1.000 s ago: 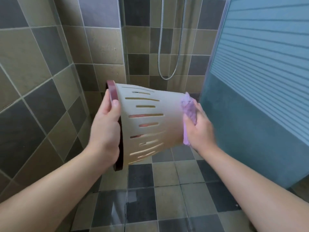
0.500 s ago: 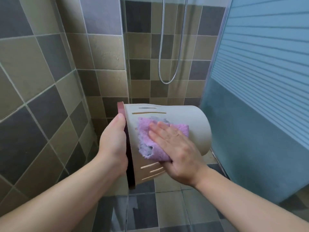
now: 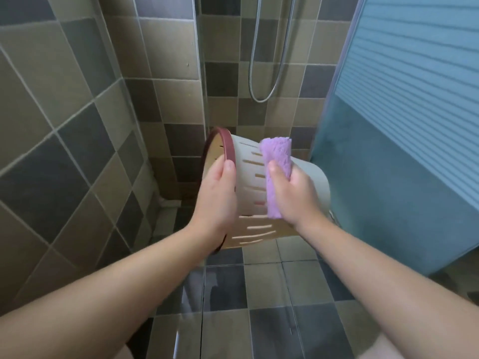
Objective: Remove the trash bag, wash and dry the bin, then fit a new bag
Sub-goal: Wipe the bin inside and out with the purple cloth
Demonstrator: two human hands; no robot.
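sideways, the bin [image 3: 305, 182] (no label shows) meets a purple cloth [image 3: 276, 177].

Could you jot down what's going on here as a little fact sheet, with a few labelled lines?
Place: tiled shower corner, shower hose on the wall
Bin: cream, slotted sides, dark red rim, held on its side in the air
Left hand: grips the rim
Right hand: holds a folded purple cloth against the bin's side
Bag: none visible on the bin
Stage: wiping the outside
Floor: looks wet
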